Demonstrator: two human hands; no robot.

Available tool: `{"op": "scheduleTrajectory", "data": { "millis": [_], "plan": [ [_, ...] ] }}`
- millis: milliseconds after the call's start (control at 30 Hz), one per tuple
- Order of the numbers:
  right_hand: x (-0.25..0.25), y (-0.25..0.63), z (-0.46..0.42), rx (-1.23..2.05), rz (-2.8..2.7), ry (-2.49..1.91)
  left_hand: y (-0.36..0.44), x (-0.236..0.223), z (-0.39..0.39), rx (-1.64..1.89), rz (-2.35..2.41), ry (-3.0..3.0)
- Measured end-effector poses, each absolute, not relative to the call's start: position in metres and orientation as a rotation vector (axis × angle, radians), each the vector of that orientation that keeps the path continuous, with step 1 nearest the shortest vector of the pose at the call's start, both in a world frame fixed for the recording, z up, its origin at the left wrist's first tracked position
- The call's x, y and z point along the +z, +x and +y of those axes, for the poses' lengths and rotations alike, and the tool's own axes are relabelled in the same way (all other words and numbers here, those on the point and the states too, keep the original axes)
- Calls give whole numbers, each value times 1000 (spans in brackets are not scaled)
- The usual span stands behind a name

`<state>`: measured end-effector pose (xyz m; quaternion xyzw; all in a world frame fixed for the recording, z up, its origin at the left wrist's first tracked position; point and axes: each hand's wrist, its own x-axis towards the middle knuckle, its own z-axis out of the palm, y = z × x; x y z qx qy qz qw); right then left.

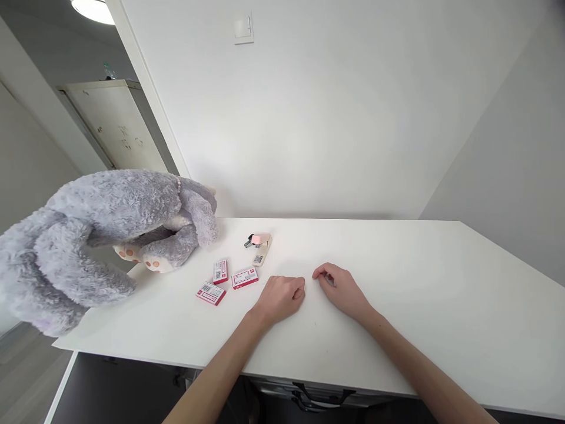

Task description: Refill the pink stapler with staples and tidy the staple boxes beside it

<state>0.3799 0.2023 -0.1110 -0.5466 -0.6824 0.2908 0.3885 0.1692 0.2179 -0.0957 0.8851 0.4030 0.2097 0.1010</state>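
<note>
My left hand [282,296] rests on the white table [397,282] with its fingers curled into a fist. To the right of it, my right hand [342,288] lies with fingers loosely curled in; I see nothing held in either. The two hands are a short gap apart. Nearest to my left hand is a small red-and-white box [245,278], which looks like a staple box. Two similar boxes, one standing farther back [220,271] and one nearer [210,293], lie to its left. Behind them sits a pink and cream stapler [261,250] with a black-and-metal part at its left end.
A large grey plush toy [119,206] leans over the table's left end. A white wall with a light switch [243,27] rises behind the table. Under the front edge are dark drawers or handles [322,397]. A worn cabinet [115,123] stands beyond the doorway.
</note>
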Motion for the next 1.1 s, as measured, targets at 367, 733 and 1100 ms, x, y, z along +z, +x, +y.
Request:
{"op": "scheduleTrajectory", "data": {
  "millis": [367, 733, 1100],
  "plan": [
    [-111, 381, 203, 736, -1744, -1390, 169, -95, 218, 602, 1186, 2624],
    [-109, 380, 201, 741, -1736, -1391, 170, -95, 218, 597, 1191, 2621],
    [-112, 381, 203, 728, -1741, -1386, 170, -94, 217, 609, 1191, 2609]
  ]
}}
